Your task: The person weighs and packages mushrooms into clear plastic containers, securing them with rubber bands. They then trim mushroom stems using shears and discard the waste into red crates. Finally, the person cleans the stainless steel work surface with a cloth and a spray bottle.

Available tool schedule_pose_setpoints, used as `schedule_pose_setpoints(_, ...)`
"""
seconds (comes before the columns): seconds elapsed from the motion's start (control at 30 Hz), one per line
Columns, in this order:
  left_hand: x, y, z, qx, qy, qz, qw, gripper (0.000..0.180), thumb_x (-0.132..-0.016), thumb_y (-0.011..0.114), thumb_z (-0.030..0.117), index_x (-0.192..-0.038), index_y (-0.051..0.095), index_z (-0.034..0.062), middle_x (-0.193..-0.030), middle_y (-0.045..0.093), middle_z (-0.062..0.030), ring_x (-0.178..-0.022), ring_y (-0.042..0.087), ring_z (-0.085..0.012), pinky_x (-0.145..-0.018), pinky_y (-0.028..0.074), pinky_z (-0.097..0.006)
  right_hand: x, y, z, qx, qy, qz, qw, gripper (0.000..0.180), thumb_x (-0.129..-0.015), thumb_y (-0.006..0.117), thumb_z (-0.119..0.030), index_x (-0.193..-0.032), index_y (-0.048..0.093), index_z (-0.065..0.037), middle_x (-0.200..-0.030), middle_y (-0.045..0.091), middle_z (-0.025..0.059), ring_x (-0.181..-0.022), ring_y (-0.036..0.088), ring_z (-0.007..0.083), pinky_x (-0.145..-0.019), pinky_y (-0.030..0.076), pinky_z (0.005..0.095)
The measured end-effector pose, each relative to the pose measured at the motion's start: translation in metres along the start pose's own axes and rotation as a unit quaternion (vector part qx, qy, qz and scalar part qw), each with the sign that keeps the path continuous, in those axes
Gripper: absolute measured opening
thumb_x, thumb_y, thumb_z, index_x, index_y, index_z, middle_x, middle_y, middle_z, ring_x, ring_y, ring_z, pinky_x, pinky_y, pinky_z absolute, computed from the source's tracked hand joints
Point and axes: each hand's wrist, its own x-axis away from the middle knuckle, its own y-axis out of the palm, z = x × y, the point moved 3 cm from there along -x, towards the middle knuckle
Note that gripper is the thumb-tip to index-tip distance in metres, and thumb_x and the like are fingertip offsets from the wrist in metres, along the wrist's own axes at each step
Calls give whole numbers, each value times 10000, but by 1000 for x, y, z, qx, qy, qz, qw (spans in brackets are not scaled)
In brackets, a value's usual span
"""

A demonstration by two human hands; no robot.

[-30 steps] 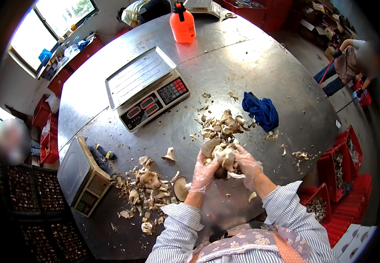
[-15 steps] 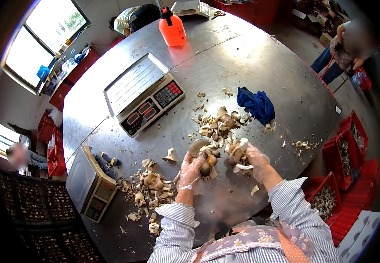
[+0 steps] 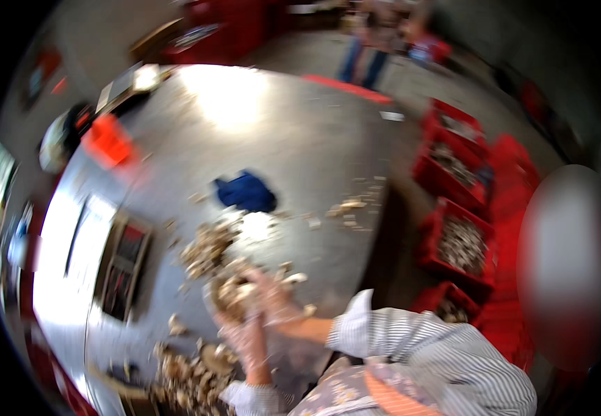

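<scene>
Both hands, in thin clear gloves, are close together over the near part of the metal table (image 3: 307,152). A clump of oyster mushrooms (image 3: 232,295) is between them; my left hand (image 3: 246,341) grips it from below, its fingers partly hidden. My right hand (image 3: 271,297) closes on the clump's right side. Just beyond lies a loose pile of mushrooms (image 3: 207,248), and a larger heap (image 3: 193,374) spreads nearer to me on the left. Motion blur softens the finger edges.
A blue cloth (image 3: 246,192) lies past the pile, with mushroom scraps (image 3: 349,206) to its right. On the left are a scale (image 3: 125,267) and an orange spray bottle (image 3: 109,142). Red crates (image 3: 461,246) of mushroom pieces line the right. A person (image 3: 376,35) stands far off.
The view has swung to the right, shifting the table leftward. My hands have come together, where before each held its own mushrooms apart. More red crates show at right.
</scene>
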Motion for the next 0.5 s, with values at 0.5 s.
schedule_pose_setpoints(0.5,96,285,-16,19,-21,-316,948,362,-975,562,79,-1314,531,-43,-1204,660,-112,-1066,629,-200,-932,506,-327,108,-302,25,-147,118,379,906,459,-925,634,-172,-1335,479,-39,-1123,690,174,-1020,694,269,-901,544,366)
